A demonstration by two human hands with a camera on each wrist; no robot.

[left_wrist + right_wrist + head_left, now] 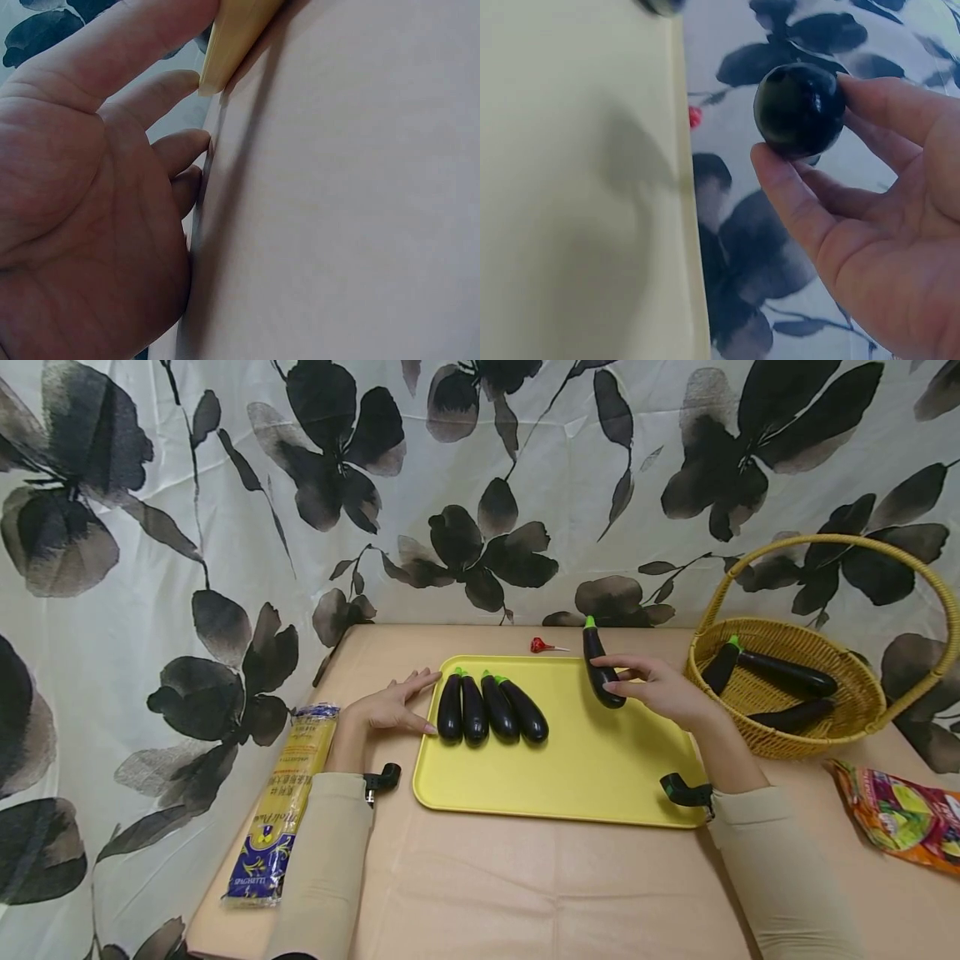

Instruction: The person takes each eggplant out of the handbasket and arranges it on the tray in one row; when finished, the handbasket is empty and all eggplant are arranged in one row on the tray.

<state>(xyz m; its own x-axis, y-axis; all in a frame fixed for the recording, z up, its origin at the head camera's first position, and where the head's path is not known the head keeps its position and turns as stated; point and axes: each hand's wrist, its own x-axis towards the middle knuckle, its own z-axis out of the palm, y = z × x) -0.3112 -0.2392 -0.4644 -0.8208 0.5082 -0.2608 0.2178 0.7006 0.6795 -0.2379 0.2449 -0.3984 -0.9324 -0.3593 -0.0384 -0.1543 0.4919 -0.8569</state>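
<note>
Between the thumb and fingers of my right hand [660, 692] is a dark eggplant [600, 672], green stem pointing away, held above the far right part of a yellow tray [600, 777]. The right wrist view shows the round end of this eggplant [799, 111] pinched off the tray. My left hand [392, 703] touches the tray's left edge with its fingers extended; in the left wrist view, fingertips meet the yellow rim [236, 45]. Several eggplants [491, 708] lie side by side on the tray's left part, stems away from me.
At right stands a yellow wicker basket [780, 739] with a tall handle and eggplants [787, 675] inside. A colourful bag [903, 818] lies in front of it. A spaghetti packet [281, 806] lies beside my left forearm. Behind the tray is a red lollipop [543, 645].
</note>
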